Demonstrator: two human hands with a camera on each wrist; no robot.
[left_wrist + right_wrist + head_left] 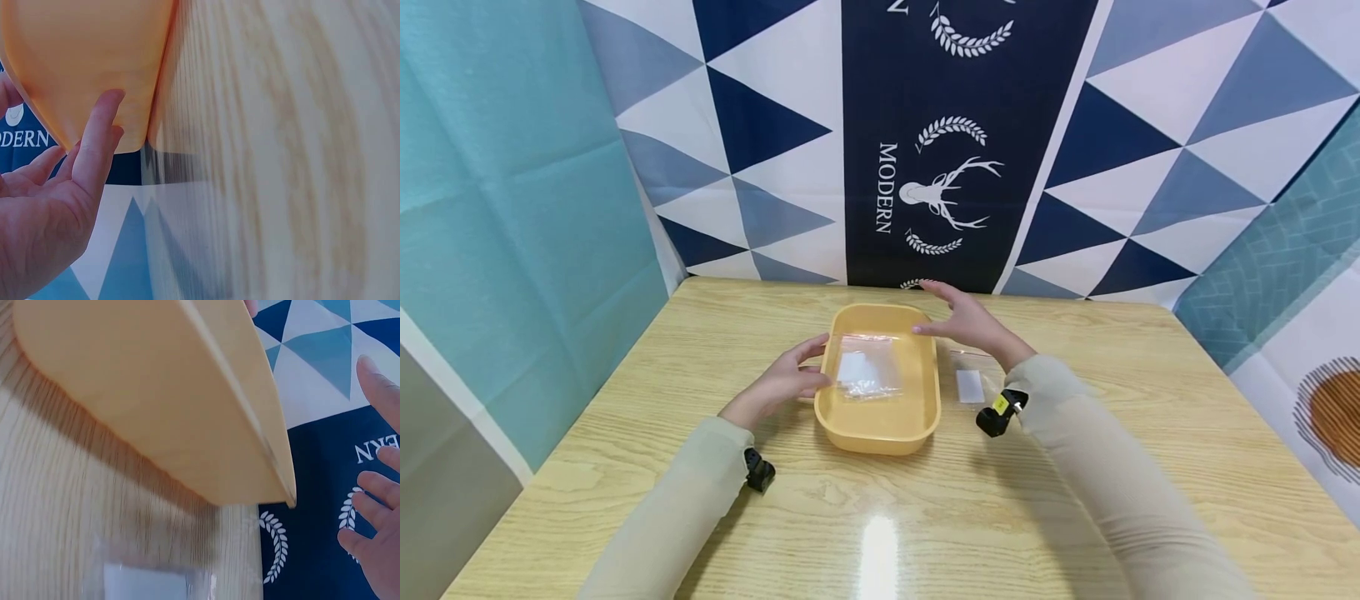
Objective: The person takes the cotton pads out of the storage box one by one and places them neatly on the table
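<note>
The yellow basin (pixel 877 437), long axis forward, lies between the spread, empty fingers of the nearer left hand (pixel 784 379) and the right hand (pixel 973 323).

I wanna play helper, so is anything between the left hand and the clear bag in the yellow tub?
Yes, the left wall of the yellow tub: the left hand is outside it, and the clear bag lies inside. Nothing visible covers the bag from above.

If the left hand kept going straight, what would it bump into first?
Most likely the left side of the yellow, rounded rectangular plastic tub. The left hand's fingers are right there; I can't tell if they touch.
</note>
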